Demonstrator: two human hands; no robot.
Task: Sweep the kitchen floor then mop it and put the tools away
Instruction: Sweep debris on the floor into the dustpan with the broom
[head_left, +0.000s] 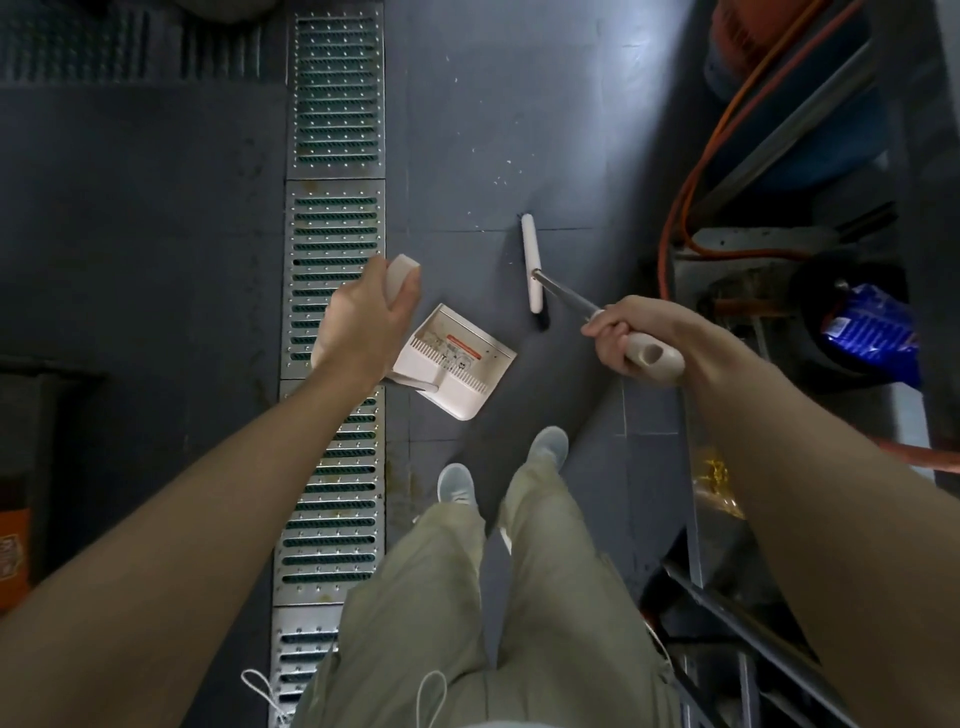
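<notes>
My left hand (363, 322) grips the beige top of the dustpan handle (401, 275). The white dustpan (457, 364) stands on the dark grey floor just ahead of my feet, its mouth toward the right. My right hand (623, 332) grips the beige broom handle (652, 356). Its metal shaft runs down-left to the white broom head (532, 262), whose dark bristles rest on the floor right of the dustpan. Small white crumbs (501, 179) lie scattered on the floor beyond the broom head.
A metal drain grate (332, 208) runs along the floor on the left. An orange hose (691, 197), metal shelving legs, and a black bin (852, 312) with blue packaging crowd the right side. A dark unit and an orange item (13, 556) are at the left.
</notes>
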